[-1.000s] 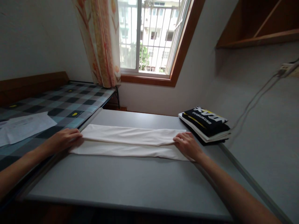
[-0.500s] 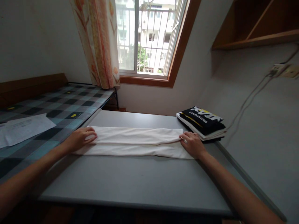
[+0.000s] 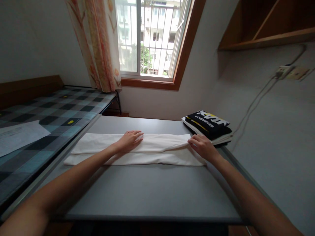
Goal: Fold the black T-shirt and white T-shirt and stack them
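White cloth [image 3: 162, 143] laid across table [image 3: 147, 190]. Left hand [image 3: 129, 141], opened flat, shifted from 9 o'clock end to middle; cloth apparently being smoothed. 3 o'clock end pinched by right hand [image 3: 202, 146].

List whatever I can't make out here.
Head view: part of the folded white cloth, covered by the left hand and forearm.
Head view: wording on the printed sheet, too small; its left end is cut off by the picture edge.
Head view: near side of the folded clothes stack, partly behind the right hand.
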`<state>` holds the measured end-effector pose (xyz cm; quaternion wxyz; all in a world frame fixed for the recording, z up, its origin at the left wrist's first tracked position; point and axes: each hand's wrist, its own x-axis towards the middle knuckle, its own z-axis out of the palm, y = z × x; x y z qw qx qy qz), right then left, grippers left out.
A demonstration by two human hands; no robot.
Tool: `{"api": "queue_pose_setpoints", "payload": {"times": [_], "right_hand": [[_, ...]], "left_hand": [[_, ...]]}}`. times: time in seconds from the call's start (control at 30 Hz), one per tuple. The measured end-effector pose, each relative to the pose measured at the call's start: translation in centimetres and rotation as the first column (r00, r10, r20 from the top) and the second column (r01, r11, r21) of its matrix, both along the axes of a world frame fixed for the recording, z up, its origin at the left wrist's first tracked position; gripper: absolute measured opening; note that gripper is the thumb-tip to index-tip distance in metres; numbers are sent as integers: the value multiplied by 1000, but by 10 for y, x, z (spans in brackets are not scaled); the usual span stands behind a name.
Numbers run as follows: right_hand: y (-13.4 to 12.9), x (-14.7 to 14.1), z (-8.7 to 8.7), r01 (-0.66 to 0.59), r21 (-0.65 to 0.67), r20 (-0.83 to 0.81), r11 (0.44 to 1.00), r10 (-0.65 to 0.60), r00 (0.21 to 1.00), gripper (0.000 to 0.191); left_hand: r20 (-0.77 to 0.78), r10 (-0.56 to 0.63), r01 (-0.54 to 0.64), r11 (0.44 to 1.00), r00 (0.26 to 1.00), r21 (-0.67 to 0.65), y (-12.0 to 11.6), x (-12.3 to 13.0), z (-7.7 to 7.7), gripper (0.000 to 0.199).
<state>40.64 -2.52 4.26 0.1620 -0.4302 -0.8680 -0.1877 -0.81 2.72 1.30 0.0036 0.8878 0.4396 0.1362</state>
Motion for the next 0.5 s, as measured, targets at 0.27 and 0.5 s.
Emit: {"api": "queue_pose_setpoints", "payload": {"times": [0.27, 0.5], "right_hand": [[-24, 3, -20, 26, -77, 71, 997, -20, 997, 19], [7, -28, -5, 322, -201, -124, 925, -350, 929, 30]], "left_hand": [[29, 178, -179, 983, 984, 29, 11, -3, -12, 38], [37, 309, -305, 949, 950, -80, 26, -26, -3, 30]]}}
